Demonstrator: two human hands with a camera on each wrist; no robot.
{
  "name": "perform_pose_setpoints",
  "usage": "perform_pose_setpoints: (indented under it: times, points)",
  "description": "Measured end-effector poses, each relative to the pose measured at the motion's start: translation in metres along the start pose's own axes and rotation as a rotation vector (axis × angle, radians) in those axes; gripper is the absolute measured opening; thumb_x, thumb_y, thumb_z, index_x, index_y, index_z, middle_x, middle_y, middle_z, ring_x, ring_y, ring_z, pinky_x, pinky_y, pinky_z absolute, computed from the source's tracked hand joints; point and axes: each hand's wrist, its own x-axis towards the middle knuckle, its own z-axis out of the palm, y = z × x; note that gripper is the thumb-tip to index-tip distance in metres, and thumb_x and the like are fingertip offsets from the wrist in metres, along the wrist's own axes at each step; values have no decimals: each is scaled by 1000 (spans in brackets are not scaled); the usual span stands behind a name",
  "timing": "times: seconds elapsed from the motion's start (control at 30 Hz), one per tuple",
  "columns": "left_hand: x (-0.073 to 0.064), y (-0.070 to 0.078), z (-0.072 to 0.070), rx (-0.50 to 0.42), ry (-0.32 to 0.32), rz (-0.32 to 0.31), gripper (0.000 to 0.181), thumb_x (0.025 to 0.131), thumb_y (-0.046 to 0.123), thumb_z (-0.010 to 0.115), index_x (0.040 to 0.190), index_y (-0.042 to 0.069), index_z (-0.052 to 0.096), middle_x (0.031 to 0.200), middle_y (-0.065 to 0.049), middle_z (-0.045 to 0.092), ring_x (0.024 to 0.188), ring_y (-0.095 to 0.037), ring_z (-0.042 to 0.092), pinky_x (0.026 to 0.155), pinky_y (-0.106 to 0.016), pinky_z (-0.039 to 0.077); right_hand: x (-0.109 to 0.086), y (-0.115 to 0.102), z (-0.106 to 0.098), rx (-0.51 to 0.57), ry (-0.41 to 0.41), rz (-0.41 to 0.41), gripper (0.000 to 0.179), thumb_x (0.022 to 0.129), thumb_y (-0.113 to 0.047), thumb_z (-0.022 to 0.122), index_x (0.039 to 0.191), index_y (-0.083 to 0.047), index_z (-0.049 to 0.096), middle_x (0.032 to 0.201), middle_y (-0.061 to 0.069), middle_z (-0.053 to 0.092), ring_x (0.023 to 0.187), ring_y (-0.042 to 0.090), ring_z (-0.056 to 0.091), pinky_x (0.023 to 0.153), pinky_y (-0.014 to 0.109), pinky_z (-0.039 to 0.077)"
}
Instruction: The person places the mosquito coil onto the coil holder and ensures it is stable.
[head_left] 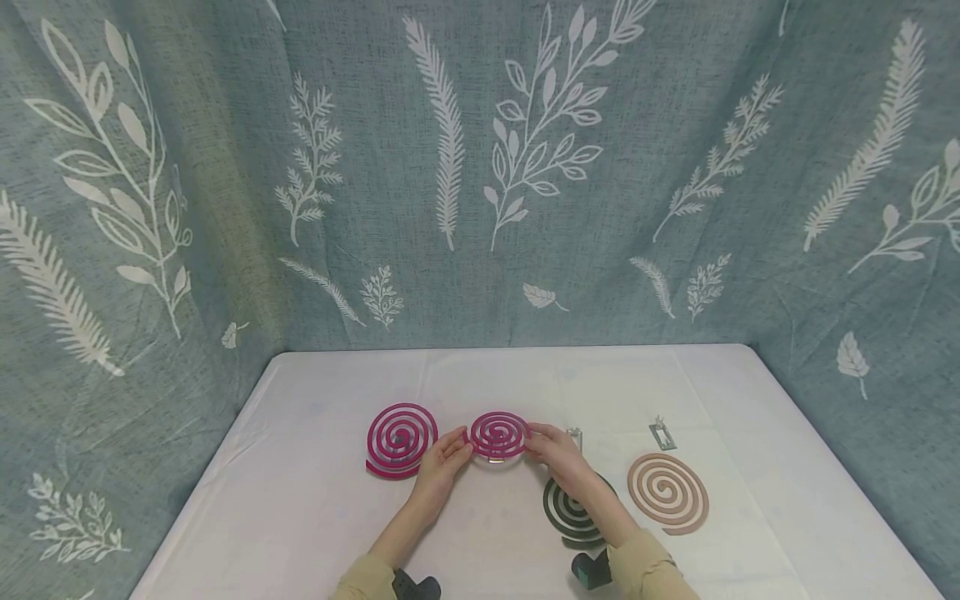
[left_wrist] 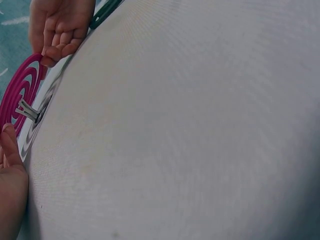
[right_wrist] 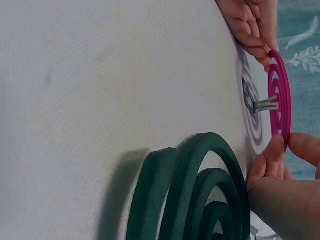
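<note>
Both hands hold a magenta mosquito coil (head_left: 497,435) level, low over the white table. My left hand (head_left: 442,468) pinches its left edge between thumb and fingers. On the opposite edge, my right hand (head_left: 561,457) pinches the coil the same way. Under the coil's middle is a small metal stand (right_wrist: 266,106), its prongs reaching up to the coil; I cannot tell whether its base touches the table. Another magenta coil (head_left: 402,406) lies left of my left hand. Below my right forearm lies a dark green coil (right_wrist: 182,185), partly hidden by the arm in the head view.
A tan coil (head_left: 667,493) lies on the right of the table (head_left: 315,467). One metal stand (head_left: 662,434) lies behind it, another (head_left: 574,435) just behind my right hand. A blue-green leaf-patterned curtain (head_left: 480,167) surrounds the table's back and sides.
</note>
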Motion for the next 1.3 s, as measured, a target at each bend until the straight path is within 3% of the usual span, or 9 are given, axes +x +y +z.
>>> perform_pose_setpoints:
  times: [0.3,0.73,0.9,1.13,1.3]
  points:
    - [-1,1,0,-21,-6,-15,50,94,9,56,137,-10,39,99,1,58,88,2,55,84,-7,47,-1,-1,0,0,-2,5,52,92,-15,52,136,9,39,132,26,51,117,33,54,105,53,39]
    - [-1,1,-1,-15,-2,-17,49,94,9,56,137,-9,40,95,4,58,88,1,56,84,-7,47,-2,-2,0,6,-6,12,52,92,-16,52,136,9,39,133,26,50,117,33,54,106,54,37]
    - [-2,3,0,-48,-10,-14,48,94,7,55,137,-10,40,97,1,60,90,0,57,86,-9,48,-3,-3,0,-6,1,27,53,92,-17,52,137,8,39,128,23,55,110,27,57,105,62,32]
    - [-2,4,0,-57,-20,6,50,94,8,55,137,-11,38,99,-5,63,90,-1,60,86,-10,48,-2,-4,0,-5,4,32,53,92,-19,52,137,7,40,127,21,55,109,27,57,105,68,26]
    - [-2,4,0,-60,-26,28,51,94,8,55,137,-13,37,94,-1,63,88,-1,60,84,-10,48,-1,-3,0,5,13,33,52,92,-18,52,136,6,41,124,21,57,104,24,57,105,66,29]
